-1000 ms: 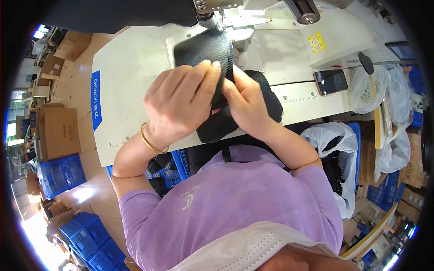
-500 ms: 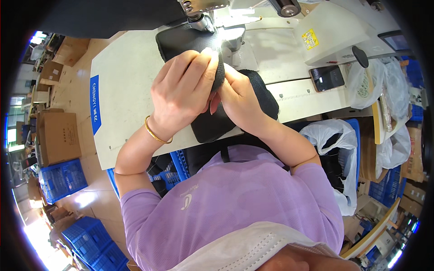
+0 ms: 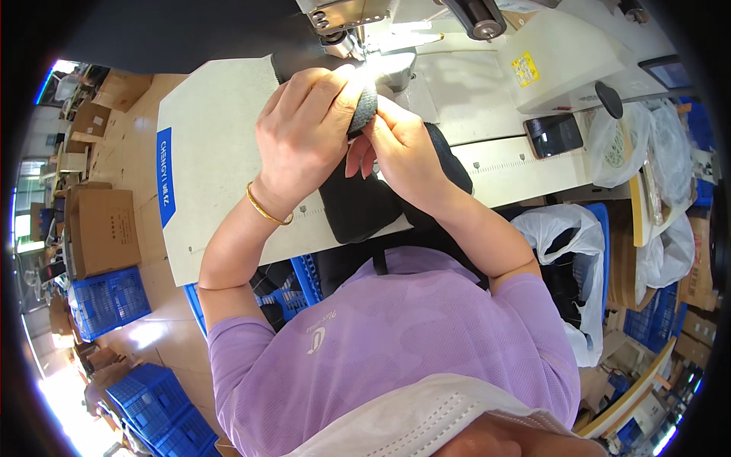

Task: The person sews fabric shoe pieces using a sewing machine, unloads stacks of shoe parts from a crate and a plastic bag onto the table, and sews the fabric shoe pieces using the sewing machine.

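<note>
A piece of black fabric (image 3: 358, 202) lies under the sewing machine's needle area (image 3: 349, 44) and trails over the table's near edge. My left hand (image 3: 308, 126) is closed on its upper part, fingertips just below the lit presser foot. On the right, my right hand (image 3: 400, 145) pinches the fabric's folded edge (image 3: 365, 107) between thumb and fingers. Both hands are close together, with the fold standing up between them. Where the fabric meets the needle, glare and my left fingers hide the detail.
A phone (image 3: 553, 135) rests on the white sewing table (image 3: 221, 152) at the right. Beside it are clear plastic bags (image 3: 659, 145). Below the table's edge stands a blue crate lined with a white bag (image 3: 560, 221). Cardboard boxes (image 3: 103, 228) and blue crates (image 3: 110, 301) stand on the floor at left.
My left hand has moved slightly up toward the needle, and less of the fabric shows beyond it. The fold between my hands has turned, showing a greyer face.
</note>
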The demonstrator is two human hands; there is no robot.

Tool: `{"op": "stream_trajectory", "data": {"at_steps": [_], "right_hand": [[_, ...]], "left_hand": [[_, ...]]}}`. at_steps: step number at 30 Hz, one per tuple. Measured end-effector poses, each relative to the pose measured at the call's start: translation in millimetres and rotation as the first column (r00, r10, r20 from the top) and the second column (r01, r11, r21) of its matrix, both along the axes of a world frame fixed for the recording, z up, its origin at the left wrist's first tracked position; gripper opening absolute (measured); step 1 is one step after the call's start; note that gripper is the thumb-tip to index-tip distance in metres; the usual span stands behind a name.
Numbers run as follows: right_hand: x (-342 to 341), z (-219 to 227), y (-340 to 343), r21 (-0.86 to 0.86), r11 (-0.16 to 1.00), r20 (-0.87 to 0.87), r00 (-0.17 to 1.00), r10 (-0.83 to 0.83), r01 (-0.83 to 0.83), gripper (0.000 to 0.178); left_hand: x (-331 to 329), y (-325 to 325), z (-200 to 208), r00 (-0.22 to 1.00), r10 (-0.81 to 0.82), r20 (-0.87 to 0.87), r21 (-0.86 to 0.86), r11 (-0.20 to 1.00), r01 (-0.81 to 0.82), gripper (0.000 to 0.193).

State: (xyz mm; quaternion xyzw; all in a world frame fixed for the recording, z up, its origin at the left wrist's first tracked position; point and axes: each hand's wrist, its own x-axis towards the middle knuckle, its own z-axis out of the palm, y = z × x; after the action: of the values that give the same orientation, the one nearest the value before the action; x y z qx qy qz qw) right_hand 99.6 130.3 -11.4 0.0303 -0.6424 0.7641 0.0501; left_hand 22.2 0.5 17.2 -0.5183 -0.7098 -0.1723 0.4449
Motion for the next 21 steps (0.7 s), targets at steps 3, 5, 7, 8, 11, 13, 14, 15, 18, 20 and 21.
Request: {"op": "stream_trajectory", "data": {"at_steps": [3,5,7,8,11,13,14,15,18,20,21], "right_hand": [[3,1,0,-0.023,0.999,-0.025,0.999,-0.035,0.034,0.022],[2,3,-3,0.007,1.000,-0.020,1.000,-0.017,0.017,0.020],[-6,-15,-2,0.279,0.949,-0.386,0.922,-0.029,0.146,0.008],[-4,-7,2,0.333,0.922,-0.379,0.924,-0.060,0.196,0.016],[-15,-28,3,0.550,0.685,-0.669,0.743,0.017,0.478,0.016],[-10,-25,2,0.570,0.675,-0.649,0.760,0.021,0.468,0.022],[3,-19,2,0.550,0.763,-0.454,0.889,-0.068,0.339,0.024],[11,-18,8,0.478,0.848,-0.236,0.964,-0.126,0.228,0.027],[41,-37,31,0.520,0.536,-0.593,0.733,-0.333,0.665,0.043],[63,-52,53,0.681,0.341,-0.543,0.759,-0.359,0.649,0.065],[71,-55,60,0.727,0.258,-0.530,0.759,-0.377,0.636,0.069]], "left_hand": [[0,0,-1,0.996,-0.046,0.072,0.024,0.999,0.044,0.039],[0,-6,2,0.990,-0.069,0.119,0.002,0.998,0.069,0.042],[9,-7,9,0.983,-0.050,0.175,-0.037,0.998,0.057,0.044],[3,-5,5,0.982,-0.053,0.182,-0.054,0.997,0.064,0.042],[4,-2,3,0.974,-0.057,0.220,-0.072,0.995,0.074,0.032],[5,-8,7,0.936,-0.132,0.327,0.008,0.991,0.137,0.030],[-3,-10,-6,0.911,-0.220,0.348,0.226,0.963,0.146,0.034],[-13,-8,-21,0.884,-0.306,0.354,0.435,0.890,0.134,0.040],[-37,-23,-12,0.235,-0.392,0.890,0.456,0.799,-0.392,0.041],[-39,-7,-7,-0.038,-0.530,0.847,0.443,0.744,-0.501,0.037],[-72,-25,-14,-0.229,-0.564,0.793,0.441,0.792,-0.423,0.036]]}}
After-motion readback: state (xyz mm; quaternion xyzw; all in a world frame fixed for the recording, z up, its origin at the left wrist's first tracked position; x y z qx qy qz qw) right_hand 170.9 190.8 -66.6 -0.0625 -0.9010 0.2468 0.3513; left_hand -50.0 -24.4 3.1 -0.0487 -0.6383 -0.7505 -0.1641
